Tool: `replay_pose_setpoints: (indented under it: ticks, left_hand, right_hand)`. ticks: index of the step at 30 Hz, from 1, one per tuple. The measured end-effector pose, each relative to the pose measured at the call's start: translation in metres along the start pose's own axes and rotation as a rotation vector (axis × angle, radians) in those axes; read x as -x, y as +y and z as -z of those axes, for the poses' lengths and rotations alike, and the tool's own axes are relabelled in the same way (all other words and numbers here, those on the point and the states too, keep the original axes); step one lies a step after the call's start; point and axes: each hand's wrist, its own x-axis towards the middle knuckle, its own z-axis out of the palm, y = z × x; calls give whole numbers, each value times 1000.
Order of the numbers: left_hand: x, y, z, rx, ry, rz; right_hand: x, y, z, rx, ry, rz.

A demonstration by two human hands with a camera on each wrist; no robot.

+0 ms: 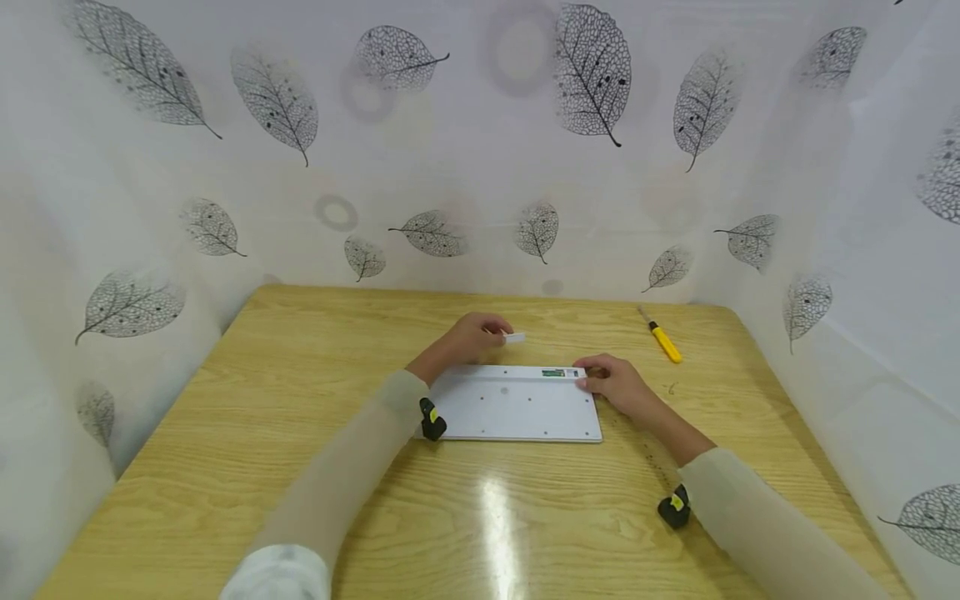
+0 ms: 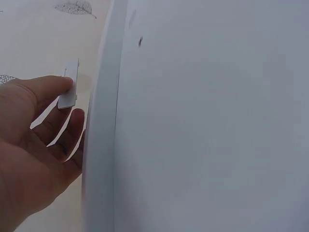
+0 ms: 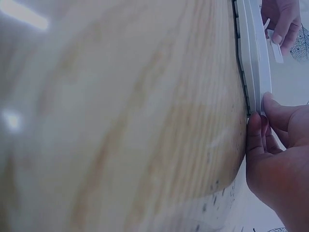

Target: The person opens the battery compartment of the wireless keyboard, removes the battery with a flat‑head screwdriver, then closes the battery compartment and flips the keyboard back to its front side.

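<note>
A white keyboard [image 1: 517, 412] lies face down on the table, its plain back with small screw holes facing up. My left hand [image 1: 472, 335], just beyond its far edge, pinches a small white battery cover [image 2: 70, 84] between thumb and fingers; little tabs show on the cover's edge. My right hand [image 1: 618, 385] grips the keyboard's far right corner, thumb on the back and fingers beneath. Near that corner, a green-and-white patch [image 1: 558, 373] sits in the raised strip, too small to make out. Dark-edged keys show along the underside in the right wrist view.
A screwdriver [image 1: 664, 342] with a yellow handle lies to the right, beyond my right hand. The wooden table [image 1: 262, 400] is bordered at the back and sides by white leaf-patterned cloth [image 1: 480, 167]. Black wrist mounts [image 1: 673, 508] sit at both sleeves.
</note>
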Motion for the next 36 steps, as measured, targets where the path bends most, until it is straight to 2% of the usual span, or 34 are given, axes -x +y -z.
replay_pose_setpoints:
  ticks: [10, 17, 28, 36]
  left_hand:
    - [-1, -16, 24, -124, -21, 72]
    - [-7, -31, 41, -98, -20, 106]
    - [-14, -46, 60, -249, -20, 13]
    - [-15, -54, 68, -288, -22, 53]
  right_hand:
    - [1, -1, 0, 0, 6, -10]
    - [1, 0, 0, -1, 8, -4]
    - [0, 1, -1, -9, 7, -7]
    - [-1, 1, -1, -27, 12, -26]
